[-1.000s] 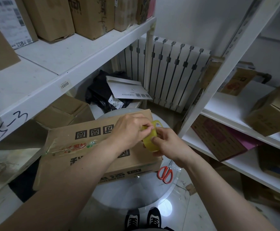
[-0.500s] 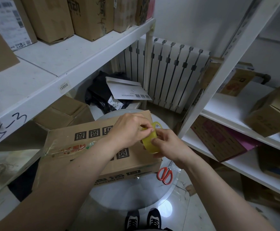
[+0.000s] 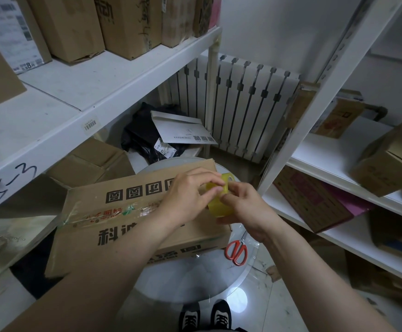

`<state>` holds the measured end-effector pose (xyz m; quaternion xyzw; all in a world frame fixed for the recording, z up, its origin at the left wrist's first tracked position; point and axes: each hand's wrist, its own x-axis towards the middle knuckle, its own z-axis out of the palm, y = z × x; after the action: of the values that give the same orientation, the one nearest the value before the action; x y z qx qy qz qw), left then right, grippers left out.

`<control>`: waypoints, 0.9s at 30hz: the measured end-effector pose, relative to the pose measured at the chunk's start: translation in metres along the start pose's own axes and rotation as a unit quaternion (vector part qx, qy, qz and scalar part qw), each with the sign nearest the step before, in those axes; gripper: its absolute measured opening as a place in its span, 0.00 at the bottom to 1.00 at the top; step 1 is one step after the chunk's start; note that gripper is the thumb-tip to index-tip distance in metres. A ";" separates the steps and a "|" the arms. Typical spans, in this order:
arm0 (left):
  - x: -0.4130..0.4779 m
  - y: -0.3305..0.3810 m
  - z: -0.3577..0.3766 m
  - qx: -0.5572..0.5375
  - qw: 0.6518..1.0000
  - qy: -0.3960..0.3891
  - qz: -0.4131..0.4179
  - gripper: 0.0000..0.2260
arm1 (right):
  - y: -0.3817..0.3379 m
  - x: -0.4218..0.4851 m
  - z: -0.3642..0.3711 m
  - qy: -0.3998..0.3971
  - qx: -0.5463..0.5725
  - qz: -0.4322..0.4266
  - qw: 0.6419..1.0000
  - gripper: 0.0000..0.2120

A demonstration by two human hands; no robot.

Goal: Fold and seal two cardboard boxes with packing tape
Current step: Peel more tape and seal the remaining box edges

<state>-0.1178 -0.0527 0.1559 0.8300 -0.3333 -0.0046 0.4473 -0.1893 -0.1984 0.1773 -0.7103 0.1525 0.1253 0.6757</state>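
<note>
**First box closed, sealing only starting**

The brown printed cardboard box [image 3: 123, 212] lies flat on the round glass table [image 3: 195, 281], with its top flaps folded shut. A glossy strip runs along the left stretch of its centre seam. I cannot tell whether that is fresh tape or old.

Both hands meet over the box's right end and share the roll of yellowish translucent packing tape [image 3: 220, 208]. The right hand [image 3: 245, 207] cradles the roll from below with its fingers curled round it. The left hand [image 3: 190, 195] pinches at the roll's upper rim, apparently feeling for the loose end. No free length of tape shows between roll and box.

The red-handled scissors [image 3: 237, 251] lie on the glass just beside the box's near right corner, untouched.

By my reading, folding of this box is done and its taping is at the start or partway. A second box is wholly left, and other cartons sit on the white metal shelves [image 3: 113, 92] without any being marked out as that one.
</note>
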 end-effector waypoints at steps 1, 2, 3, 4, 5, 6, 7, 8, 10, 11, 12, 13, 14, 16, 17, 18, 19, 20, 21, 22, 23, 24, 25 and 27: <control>0.000 0.000 0.000 -0.003 1.000 -0.004 -0.005 0.07 | 0.000 -0.001 0.001 0.001 0.004 0.001 1.000 0.12; -0.001 0.001 0.000 -0.005 1.000 -0.007 -0.009 0.06 | 0.000 -0.001 0.001 0.002 0.005 0.001 1.000 0.12; -0.001 0.001 -0.001 -0.008 1.000 -0.009 -0.013 0.06 | -0.001 -0.001 0.002 0.001 0.006 0.000 1.000 0.12; -0.002 0.001 -0.001 -0.014 1.000 -0.008 -0.018 0.05 | -0.002 -0.001 0.002 0.000 0.006 0.000 1.000 0.12; -0.001 0.002 -0.002 -0.023 0.999 -0.007 -0.024 0.06 | -0.003 -0.001 0.002 -0.001 0.006 -0.001 1.000 0.12; -0.001 0.002 -0.003 -0.031 0.999 -0.007 -0.031 0.06 | -0.003 -0.001 0.001 -0.001 0.006 -0.003 1.000 0.12; 0.001 0.002 -0.004 -0.037 0.998 -0.010 -0.040 0.07 | -0.004 -0.001 0.001 -0.002 0.005 -0.004 1.000 0.12; 0.002 0.003 -0.005 -0.042 0.998 -0.015 -0.050 0.07 | -0.004 -0.001 0.001 -0.003 0.003 -0.004 1.000 0.12; 0.005 0.002 -0.007 -0.056 0.996 -0.031 -0.064 0.07 | -0.004 -0.001 0.001 -0.006 -0.002 -0.002 1.000 0.13; 0.005 0.002 -0.008 -0.062 0.995 -0.037 -0.069 0.06 | -0.004 -0.002 0.001 -0.007 -0.005 0.000 1.000 0.13; 0.006 0.003 -0.008 -0.066 0.994 -0.042 -0.073 0.06 | -0.004 -0.002 0.000 -0.008 -0.010 0.002 1.000 0.14; 0.006 0.003 -0.008 -0.067 0.994 -0.046 -0.078 0.06 | -0.004 -0.003 0.001 -0.008 -0.015 0.004 1.000 0.14; 0.006 0.003 -0.009 -0.069 0.993 -0.049 -0.082 0.06 | -0.004 -0.003 0.001 -0.008 -0.019 0.005 1.000 0.14; 0.007 0.004 -0.010 -0.076 0.991 -0.062 -0.087 0.06 | -0.005 -0.005 0.001 -0.010 -0.025 0.007 1.000 0.13; 0.008 0.005 -0.011 -0.080 0.990 -0.071 -0.089 0.06 | -0.005 -0.006 0.001 -0.010 -0.026 0.008 1.000 0.13; 0.008 0.006 -0.011 -0.083 0.989 -0.078 -0.091 0.06 | -0.006 -0.006 0.000 -0.009 -0.028 0.009 1.000 0.13; 0.009 0.007 -0.012 -0.085 0.989 -0.084 -0.090 0.06 | -0.006 -0.007 0.000 -0.010 -0.029 0.010 0.999 0.13; 0.009 0.008 -0.013 -0.084 0.989 -0.088 -0.089 0.07 | -0.007 -0.007 0.000 -0.011 -0.032 0.011 0.999 0.13; 0.009 0.008 -0.013 -0.082 0.988 -0.093 -0.088 0.07 | -0.007 -0.008 0.000 -0.012 -0.035 0.013 0.999 0.13; 0.009 0.008 -0.014 -0.079 0.988 -0.097 -0.088 0.07 | -0.008 -0.009 0.001 -0.012 -0.037 0.015 0.999 0.12; 0.008 0.008 -0.014 -0.075 0.988 -0.101 -0.087 0.07 | -0.008 -0.009 0.001 -0.013 -0.038 0.017 0.999 0.12; 0.007 0.008 -0.014 -0.069 0.988 -0.104 -0.087 0.07 | -0.008 -0.010 0.002 -0.013 -0.040 0.018 0.999 0.12; 0.005 0.008 -0.014 -0.059 0.989 -0.108 -0.084 0.07 | -0.008 -0.010 0.002 -0.013 -0.042 0.017 0.999 0.12; 0.002 0.008 -0.012 -0.040 0.990 -0.113 -0.073 0.05 | -0.008 -0.011 0.002 -0.014 -0.052 0.017 0.998 0.11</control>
<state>-0.1174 -0.0476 0.1700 0.8275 -0.3196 -0.1446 0.4384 -0.1961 -0.1953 0.1890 -0.7398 0.1482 0.1541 0.6379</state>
